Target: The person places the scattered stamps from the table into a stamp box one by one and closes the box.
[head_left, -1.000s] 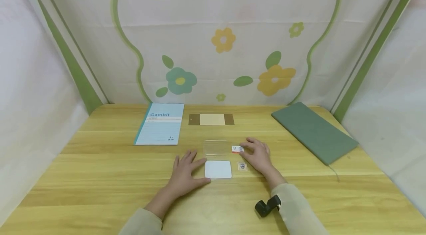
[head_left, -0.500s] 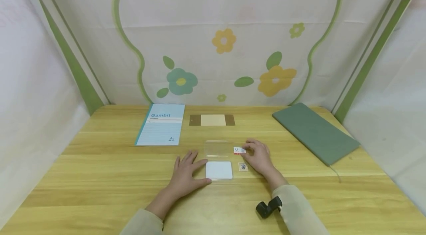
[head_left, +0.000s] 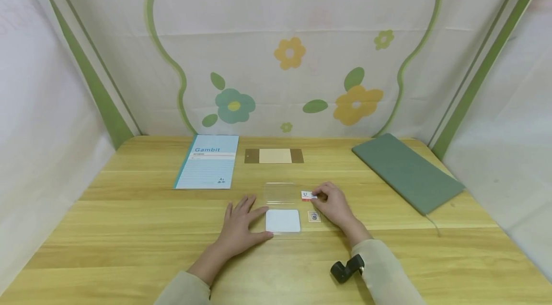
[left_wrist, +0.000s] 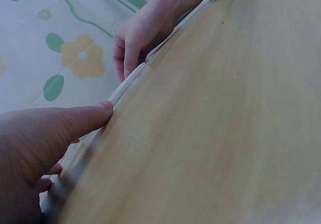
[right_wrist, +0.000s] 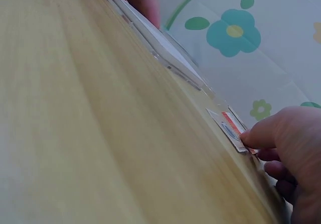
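Note:
A clear plastic case holding a white card stack [head_left: 282,220] lies on the table, opened flat with its transparent lid [head_left: 279,193] behind. My left hand [head_left: 236,229] rests at its left side, fingers spread, thumb and index fingertip at its corners. To the right of the lid, my right hand [head_left: 334,206] pinches the right end of a small white-and-red card [head_left: 306,195] between thumb and index finger. Just in front of that card lies a small square stamp-like piece [head_left: 314,217] with a dark round print, which overlaps the red strip in the right wrist view.
A blue "Gambit" notebook [head_left: 207,163] lies at the back left. Behind the case is a brown strip with a cream middle [head_left: 275,156]. At the right lies a green notebook [head_left: 407,170] with a ribbon. A flowered cloth [head_left: 276,55] hangs along the table's back edge.
My right index finger has drawn in toward the thumb over the white-and-red card's right end, and the other fingers have curled in. My left hand and the case have stayed put.

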The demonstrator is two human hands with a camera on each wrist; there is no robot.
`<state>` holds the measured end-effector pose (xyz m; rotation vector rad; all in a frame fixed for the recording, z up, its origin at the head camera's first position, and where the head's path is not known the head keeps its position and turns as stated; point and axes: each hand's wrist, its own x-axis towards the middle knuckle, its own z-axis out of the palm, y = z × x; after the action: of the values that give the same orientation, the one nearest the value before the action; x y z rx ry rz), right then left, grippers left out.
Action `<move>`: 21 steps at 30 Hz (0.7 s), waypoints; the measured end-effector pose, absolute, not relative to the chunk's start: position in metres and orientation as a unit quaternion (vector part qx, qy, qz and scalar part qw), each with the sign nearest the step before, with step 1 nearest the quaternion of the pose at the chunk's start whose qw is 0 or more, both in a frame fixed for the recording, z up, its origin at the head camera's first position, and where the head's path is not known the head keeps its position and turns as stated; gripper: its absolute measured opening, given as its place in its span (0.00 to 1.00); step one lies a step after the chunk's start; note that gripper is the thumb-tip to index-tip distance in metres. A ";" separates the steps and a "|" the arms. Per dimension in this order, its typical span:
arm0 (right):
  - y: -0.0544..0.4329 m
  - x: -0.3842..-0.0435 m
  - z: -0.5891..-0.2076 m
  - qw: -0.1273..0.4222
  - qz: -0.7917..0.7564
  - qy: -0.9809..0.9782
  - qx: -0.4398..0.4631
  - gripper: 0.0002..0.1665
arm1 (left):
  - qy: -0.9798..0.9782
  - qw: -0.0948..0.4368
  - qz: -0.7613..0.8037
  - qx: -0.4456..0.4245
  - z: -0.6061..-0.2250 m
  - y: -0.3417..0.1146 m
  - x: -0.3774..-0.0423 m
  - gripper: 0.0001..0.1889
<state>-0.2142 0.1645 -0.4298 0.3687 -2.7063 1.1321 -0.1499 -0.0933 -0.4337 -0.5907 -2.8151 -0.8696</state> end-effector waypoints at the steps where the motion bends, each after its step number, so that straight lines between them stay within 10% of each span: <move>1: 0.165 -0.215 -0.430 0.090 0.384 -0.911 0.123 0.08 | -0.935 0.068 -0.289 -0.196 -0.434 -0.093 -0.150 0.32; 21: 0.160 -0.215 -0.428 0.065 0.418 -0.900 0.106 0.14 | -0.933 0.070 -0.289 -0.201 -0.432 -0.094 -0.149 0.32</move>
<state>-0.2148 0.1601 -0.4276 0.3186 -2.7161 1.2611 -0.1486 -0.0940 -0.4322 -0.6046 -2.8083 -0.8710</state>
